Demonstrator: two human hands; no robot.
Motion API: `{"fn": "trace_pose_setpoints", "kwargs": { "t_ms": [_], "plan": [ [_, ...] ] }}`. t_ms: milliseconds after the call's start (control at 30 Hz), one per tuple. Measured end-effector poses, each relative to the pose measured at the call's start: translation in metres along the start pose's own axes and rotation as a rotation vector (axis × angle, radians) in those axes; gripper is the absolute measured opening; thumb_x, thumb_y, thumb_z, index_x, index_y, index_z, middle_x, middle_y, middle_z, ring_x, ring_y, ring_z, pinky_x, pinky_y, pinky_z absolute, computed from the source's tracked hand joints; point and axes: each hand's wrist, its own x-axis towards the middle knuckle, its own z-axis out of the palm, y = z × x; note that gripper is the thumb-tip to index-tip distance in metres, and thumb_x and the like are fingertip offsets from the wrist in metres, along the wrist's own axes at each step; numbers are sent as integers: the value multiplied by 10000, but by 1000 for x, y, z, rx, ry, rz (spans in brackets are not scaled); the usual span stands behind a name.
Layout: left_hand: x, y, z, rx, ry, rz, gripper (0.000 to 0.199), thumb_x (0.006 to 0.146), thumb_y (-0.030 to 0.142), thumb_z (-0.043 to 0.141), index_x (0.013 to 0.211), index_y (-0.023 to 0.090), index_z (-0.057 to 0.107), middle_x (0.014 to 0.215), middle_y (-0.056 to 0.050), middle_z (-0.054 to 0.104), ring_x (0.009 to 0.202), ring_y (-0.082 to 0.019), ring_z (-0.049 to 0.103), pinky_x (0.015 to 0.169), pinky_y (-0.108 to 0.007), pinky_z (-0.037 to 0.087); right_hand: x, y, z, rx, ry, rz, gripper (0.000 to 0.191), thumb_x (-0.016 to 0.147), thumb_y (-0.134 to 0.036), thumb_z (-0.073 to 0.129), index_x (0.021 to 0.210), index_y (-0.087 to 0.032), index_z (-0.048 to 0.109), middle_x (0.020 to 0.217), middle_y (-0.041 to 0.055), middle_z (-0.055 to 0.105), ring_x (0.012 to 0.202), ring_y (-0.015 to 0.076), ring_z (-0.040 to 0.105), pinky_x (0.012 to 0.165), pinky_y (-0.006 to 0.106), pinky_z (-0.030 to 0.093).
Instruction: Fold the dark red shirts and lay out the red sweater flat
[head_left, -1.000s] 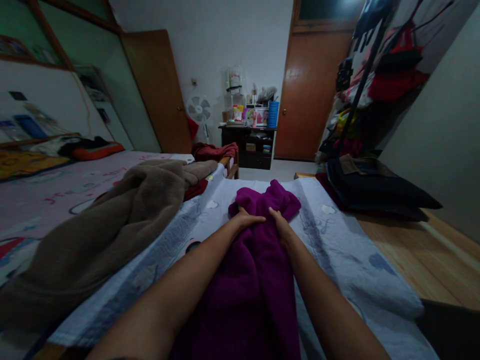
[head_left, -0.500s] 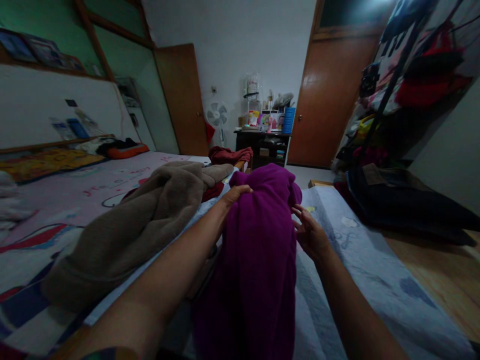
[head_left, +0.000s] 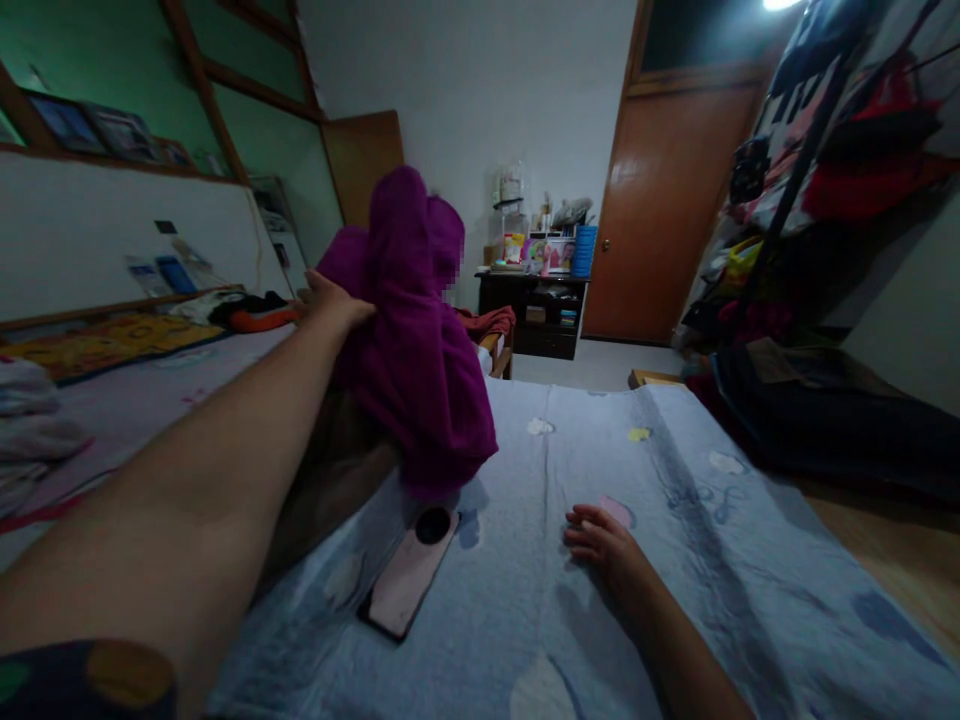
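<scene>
A purple garment is lifted at the left, bunched up, its lower end just above the light blue patterned sheet. My left hand is wrapped into its left side, the thumb along the cloth. Under and behind my left forearm lies a brown fleecy garment, mostly covered. A pink phone with a round dark camera ring rests on the sheet below the purple cloth. Over the sheet on the right, my right hand holds nothing, its fingers slightly apart.
Dark folded clothes are piled at the right, near hanging bags and clothes. A second bed with a pink sheet extends on the left. Further back stand a black cabinet and a brown door.
My left hand has carried the purple garment up and to the left, uncovering the phone. My right hand has moved down, away from the cloth. The view has shifted slightly.
</scene>
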Motion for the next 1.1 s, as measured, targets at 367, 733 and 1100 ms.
{"fn": "trace_pose_setpoints", "kwargs": {
  "t_ms": [367, 733, 1100],
  "plan": [
    [-101, -50, 121, 1033, -266, 55, 389, 884, 275, 460, 1234, 220, 621, 1449, -142, 444, 1431, -414, 135, 1108, -607, 6, 1, 8, -1, 36, 75, -20, 319, 640, -257, 787, 911, -177, 639, 914, 75, 688, 712, 176, 679, 604, 282, 546],
    [-156, -41, 204, 844, -612, 163, 868, 539, 398, 830, 1342, 326, 509, 1522, -115, 356, 1431, -432, 123, 1110, -572, 79, -1, 10, -1, 41, 86, -32, 288, 626, -239, 759, 870, -179, 618, 833, 48, 677, 669, 160, 668, 585, 275, 545],
    [-150, -17, 156, 517, -333, 130, 210, 787, 173, 520, 891, 207, 699, 985, -103, 636, 1029, -290, 573, 904, -386, 396, 13, 18, 14, -431, 160, -220, 252, 687, -262, 612, 931, -213, 578, 847, 34, 639, 712, 205, 646, 643, 349, 521]
  ]
}}
